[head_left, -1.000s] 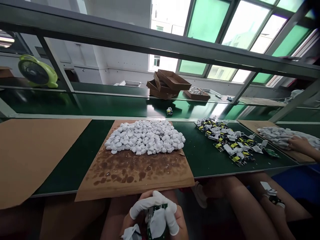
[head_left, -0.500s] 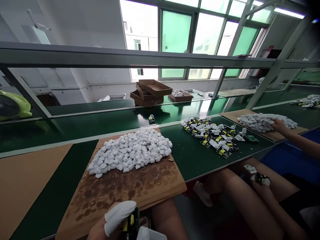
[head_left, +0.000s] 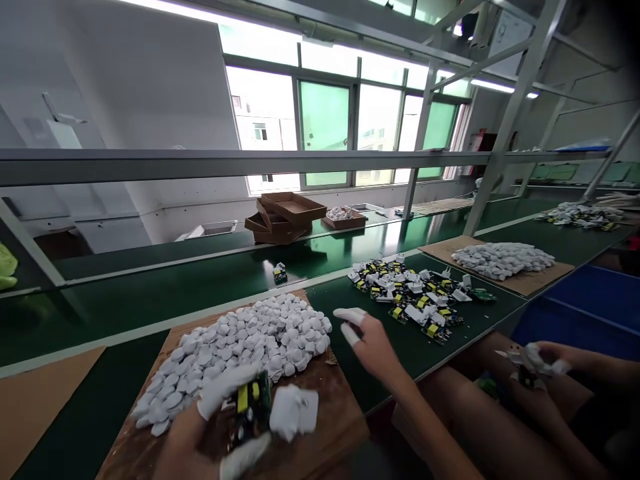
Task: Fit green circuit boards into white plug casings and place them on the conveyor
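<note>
My left hand (head_left: 215, 417), white covers on its fingers, grips a small circuit board (head_left: 253, 403) with a yellow part. A white square plastic piece (head_left: 294, 412) hangs at the board's right side. Both are over the front of the stained brown board (head_left: 335, 427). On that brown board lies a heap of small white rounded pieces (head_left: 240, 340). Just right of the heap, my right hand (head_left: 367, 337) has its thumb and covered fingers apart with nothing between them. Motion blurs the left hand somewhat.
To the right lies a pile of circuit boards (head_left: 410, 293) with white plastic parts. Beyond it, another white heap (head_left: 503, 259) rests on cardboard. A co-worker's hands (head_left: 545, 360) hold parts over their lap. One lone circuit board (head_left: 280, 272) and stacked brown trays (head_left: 285, 217) stand farther back.
My left hand has risen over the brown board with the circuit board. My right hand has come into view beside the white heap. The co-worker's hand has left the far heap for their lap.
</note>
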Demonstrator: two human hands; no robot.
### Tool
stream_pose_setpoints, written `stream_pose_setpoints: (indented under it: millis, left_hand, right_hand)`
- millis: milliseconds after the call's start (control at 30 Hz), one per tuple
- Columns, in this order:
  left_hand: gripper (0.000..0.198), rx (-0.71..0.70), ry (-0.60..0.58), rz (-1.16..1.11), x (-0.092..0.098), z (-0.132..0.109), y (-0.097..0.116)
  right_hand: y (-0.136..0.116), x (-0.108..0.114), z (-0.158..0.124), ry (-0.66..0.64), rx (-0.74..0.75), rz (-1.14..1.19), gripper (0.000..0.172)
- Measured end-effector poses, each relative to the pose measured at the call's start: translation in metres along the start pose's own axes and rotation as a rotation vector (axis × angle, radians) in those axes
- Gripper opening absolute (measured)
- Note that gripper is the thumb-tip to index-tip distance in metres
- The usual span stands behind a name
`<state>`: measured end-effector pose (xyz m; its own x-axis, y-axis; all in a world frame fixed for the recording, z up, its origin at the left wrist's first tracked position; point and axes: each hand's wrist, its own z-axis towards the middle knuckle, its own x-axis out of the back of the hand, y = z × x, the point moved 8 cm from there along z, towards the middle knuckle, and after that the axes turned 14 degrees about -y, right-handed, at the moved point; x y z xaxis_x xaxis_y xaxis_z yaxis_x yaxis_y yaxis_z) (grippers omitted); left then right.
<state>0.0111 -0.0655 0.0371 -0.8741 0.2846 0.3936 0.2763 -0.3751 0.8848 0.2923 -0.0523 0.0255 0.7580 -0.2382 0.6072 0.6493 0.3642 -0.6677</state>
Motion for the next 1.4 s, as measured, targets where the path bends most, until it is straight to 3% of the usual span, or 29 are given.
stream_pose_setpoints:
  millis: [100,200,333,467,600,733,867,967,1033,1233,1400]
  left_hand:
    - [0.062,-0.008,0.035,0.015,0.007,0.042,0.022]
    - [0.07,-0.021,-0.012,0.004,0.002,0.09,0.037]
    - [0.073,-0.017,-0.171,-0.022,-0.018,0.131,0.027]
    - [0.072,0.014,-0.207,-0.171,-0.027,0.135,-0.012]
    - [0.072,0.013,-0.203,-0.302,-0.021,0.132,-0.041]
    - [0.071,0.044,-0.179,-0.368,-0.008,0.134,-0.051]
    - [0.075,0.0,-0.207,-0.446,-0.006,0.134,-0.047]
    - [0.082,-0.036,-0.259,-0.483,-0.01,0.131,-0.044]
    - [0.09,-0.03,-0.304,-0.485,-0.012,0.129,-0.043]
    - [0.116,0.077,-0.572,-0.395,-0.016,0.119,-0.044]
    - [0.121,0.048,-0.607,-0.454,-0.011,0.116,-0.043]
  right_hand:
    - [0.03,-0.026,0.03,-0.067,-0.122,0.085,0.033]
    - [0.05,-0.044,0.048,-0.167,-0.173,0.179,0.041]
    - [0.061,-0.059,0.057,-0.28,-0.182,0.305,0.037]
    - [0.07,-0.067,0.061,-0.269,-0.205,0.359,0.036]
    - [0.077,-0.073,0.068,-0.247,-0.211,0.357,0.026]
    - [0.086,-0.069,0.071,-0.186,-0.237,0.347,0.019]
    - [0.094,-0.039,0.071,-0.01,-0.236,0.392,0.018]
    - [0.084,-0.018,0.077,0.107,-0.188,0.503,0.027]
    - [0.067,-0.018,0.088,0.107,-0.122,0.614,0.034]
    - [0.001,-0.073,0.109,-0.127,0.056,0.886,0.031]
    - [-0.031,-0.108,0.09,-0.352,0.141,0.979,0.033]
